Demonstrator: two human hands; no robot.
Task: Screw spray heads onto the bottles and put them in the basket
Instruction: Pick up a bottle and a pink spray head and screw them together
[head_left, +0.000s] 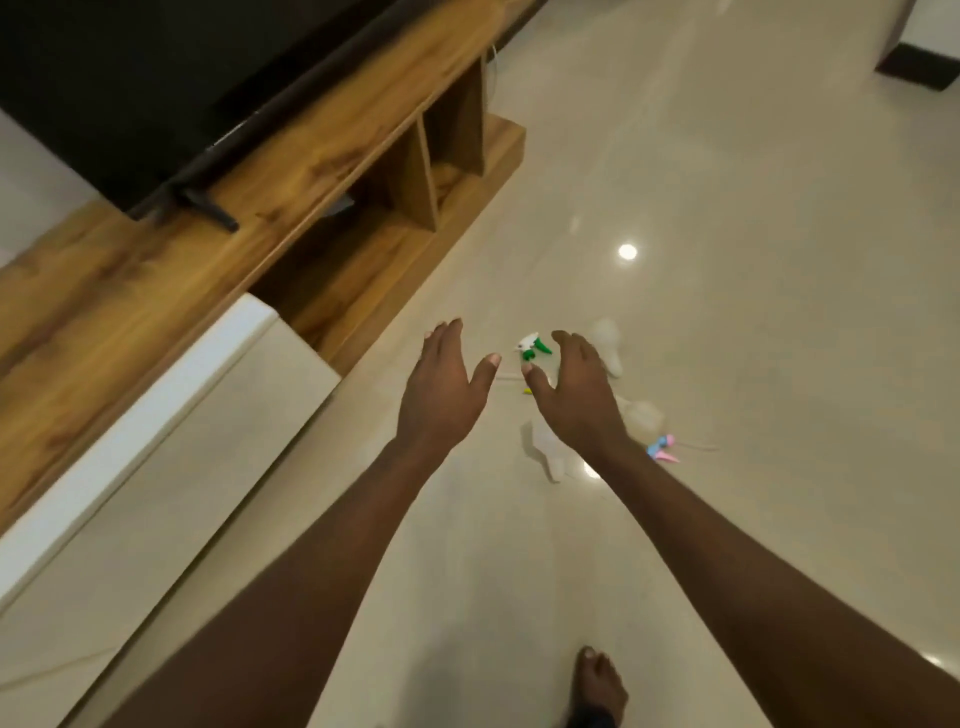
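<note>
Both my arms stretch forward over a glossy cream tile floor. My left hand (445, 387) is open with straight fingers and holds nothing. My right hand (574, 387) is open too, fingers loosely bent, hovering above pale translucent bottles lying on the floor: one (610, 345) beyond it, one (551, 454) under the wrist, one (644, 415) to the right. A green-and-white spray head (534, 347) lies just past the right fingertips. A pink-and-blue spray head (662, 449) lies right of my forearm. No basket is in view.
A low wooden TV cabinet (332, 171) with open shelves runs along the left, a black television (156, 88) standing on it. A white cabinet door (171, 395) is nearer. My bare foot (597, 686) stands at the bottom edge. A dark furniture base (919, 67) sits top right.
</note>
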